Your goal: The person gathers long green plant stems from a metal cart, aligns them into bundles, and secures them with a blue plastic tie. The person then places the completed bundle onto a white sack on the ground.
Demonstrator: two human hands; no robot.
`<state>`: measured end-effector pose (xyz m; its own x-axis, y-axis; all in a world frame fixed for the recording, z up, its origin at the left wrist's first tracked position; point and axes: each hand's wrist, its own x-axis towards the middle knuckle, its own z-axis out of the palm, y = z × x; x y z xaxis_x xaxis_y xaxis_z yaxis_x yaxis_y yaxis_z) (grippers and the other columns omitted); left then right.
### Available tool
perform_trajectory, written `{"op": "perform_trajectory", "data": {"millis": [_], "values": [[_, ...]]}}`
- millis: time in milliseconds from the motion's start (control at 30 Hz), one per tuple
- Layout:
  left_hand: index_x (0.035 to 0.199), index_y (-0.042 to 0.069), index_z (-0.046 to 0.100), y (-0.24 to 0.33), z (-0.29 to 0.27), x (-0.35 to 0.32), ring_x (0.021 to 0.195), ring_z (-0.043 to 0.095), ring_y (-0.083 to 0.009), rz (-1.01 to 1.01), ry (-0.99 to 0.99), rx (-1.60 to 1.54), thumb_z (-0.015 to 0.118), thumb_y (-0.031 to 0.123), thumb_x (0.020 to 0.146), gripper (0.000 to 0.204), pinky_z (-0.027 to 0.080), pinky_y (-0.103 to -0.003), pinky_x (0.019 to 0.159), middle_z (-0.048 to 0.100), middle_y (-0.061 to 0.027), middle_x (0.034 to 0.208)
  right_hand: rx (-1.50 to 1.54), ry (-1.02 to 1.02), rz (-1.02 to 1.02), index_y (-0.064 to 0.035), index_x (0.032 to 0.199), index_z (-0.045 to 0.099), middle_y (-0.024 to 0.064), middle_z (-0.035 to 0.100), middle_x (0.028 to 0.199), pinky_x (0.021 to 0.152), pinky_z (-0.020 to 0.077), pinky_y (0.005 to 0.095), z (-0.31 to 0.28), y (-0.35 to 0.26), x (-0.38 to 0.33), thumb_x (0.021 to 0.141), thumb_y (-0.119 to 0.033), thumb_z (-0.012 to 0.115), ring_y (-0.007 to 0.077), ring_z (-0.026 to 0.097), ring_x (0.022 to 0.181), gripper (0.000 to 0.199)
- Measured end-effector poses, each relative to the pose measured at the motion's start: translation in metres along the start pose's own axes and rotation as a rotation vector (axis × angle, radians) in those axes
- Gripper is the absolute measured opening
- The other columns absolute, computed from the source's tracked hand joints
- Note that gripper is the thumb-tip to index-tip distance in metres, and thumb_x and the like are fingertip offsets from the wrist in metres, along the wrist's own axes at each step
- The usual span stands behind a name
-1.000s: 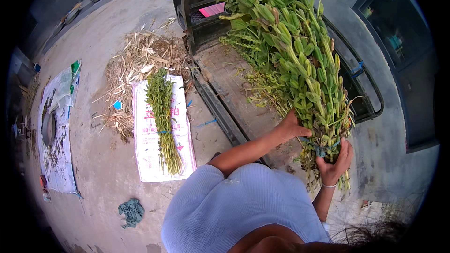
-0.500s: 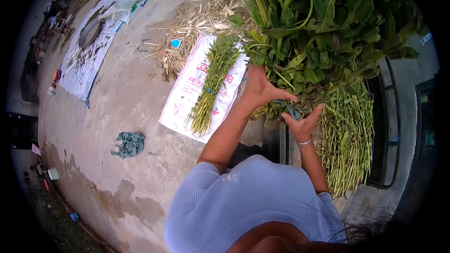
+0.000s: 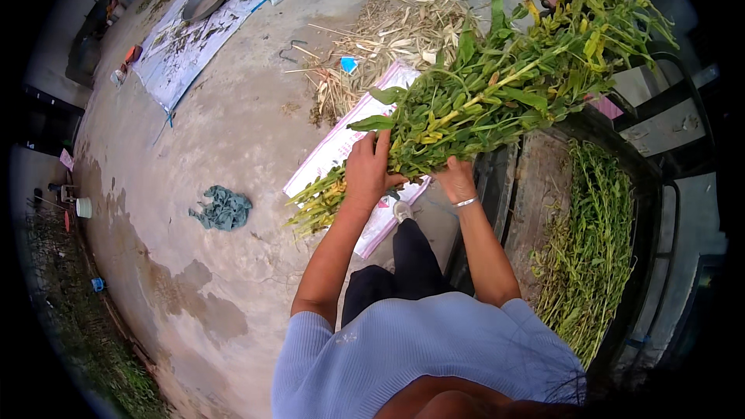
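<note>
A large bundle of leafy green sesame stalks [image 3: 481,101] lies slantwise across both my hands, its pods and leafy tops at the upper right and its pale cut ends at the lower left. My left hand [image 3: 368,172] is closed round the stalks near the cut ends. Farther up the bundle, my right hand [image 3: 458,181], with a silver bangle at the wrist, grips the underside; its fingers are partly hidden by leaves. Beneath the bundle, a white sack with pink edging [image 3: 330,151] is spread on the ground, mostly covered from view.
More green stalks [image 3: 594,240] lie in a cart bed with a dark metal frame [image 3: 508,178] on my right. Dry husks [image 3: 411,27] are heaped beyond the sack. A crumpled grey-green cloth [image 3: 221,208] is on the concrete at left. A pale sheet [image 3: 174,70] lies farther off.
The bundle has tipped from upright, close before me, to a slant over the sack. Both hands, fingers spread half a second ago, now grip it. My view has swung right.
</note>
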<state>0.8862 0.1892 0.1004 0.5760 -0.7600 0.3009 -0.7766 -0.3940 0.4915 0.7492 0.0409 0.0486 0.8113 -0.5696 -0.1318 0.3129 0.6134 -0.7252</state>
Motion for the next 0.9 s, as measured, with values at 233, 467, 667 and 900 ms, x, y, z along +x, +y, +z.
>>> {"op": "perform_trajectory", "data": {"millis": [233,467,667,900], "values": [[0.132,0.013,0.036,-0.15,0.145,-0.005,0.1,0.05,-0.0365,-0.24,-0.218,0.074,0.085,0.025,0.036,0.109,0.043,-0.041,0.084,0.049,-0.0178,0.115,0.309,0.209,0.422,-0.0036,0.121,0.044,0.0125,0.051,0.117,0.086,0.0384,0.0632,-0.113,0.179,0.116,0.078,-0.013,0.065,0.032,0.049,0.109,0.049],[0.136,0.014,0.031,-0.275,0.277,0.015,0.106,0.048,-0.0389,-0.496,-0.462,-0.012,0.085,0.022,0.038,0.112,0.044,-0.041,0.087,0.046,-0.021,0.122,0.275,0.423,0.662,-0.0044,0.12,0.046,0.0127,0.052,0.115,0.083,0.0403,0.0617,-0.187,0.289,0.216,0.078,-0.016,0.067,0.0342,0.052,0.106,0.049],[0.138,0.015,0.026,-0.351,0.363,-0.005,0.123,0.034,-0.04,-0.609,-0.624,-0.069,0.083,0.028,0.052,0.104,0.036,-0.041,0.098,0.029,-0.024,0.137,-0.319,0.687,0.902,-0.0049,0.13,0.034,0.0156,0.046,0.124,0.074,0.0498,0.0466,-0.224,0.356,0.267,0.08,-0.032,0.066,0.0318,0.05,0.11,0.065],[0.123,0.009,0.047,-0.279,0.361,-0.115,0.116,0.044,-0.0343,-0.861,-0.769,-0.154,0.07,0.039,0.069,0.066,0.039,-0.039,0.095,0.043,-0.0206,0.127,-1.295,-0.148,0.936,0.0013,0.102,0.058,0.0089,0.063,0.074,0.045,0.0481,0.0288,-0.324,0.362,0.168,0.073,-0.021,0.068,0.0164,0.059,0.054,0.038]]}}
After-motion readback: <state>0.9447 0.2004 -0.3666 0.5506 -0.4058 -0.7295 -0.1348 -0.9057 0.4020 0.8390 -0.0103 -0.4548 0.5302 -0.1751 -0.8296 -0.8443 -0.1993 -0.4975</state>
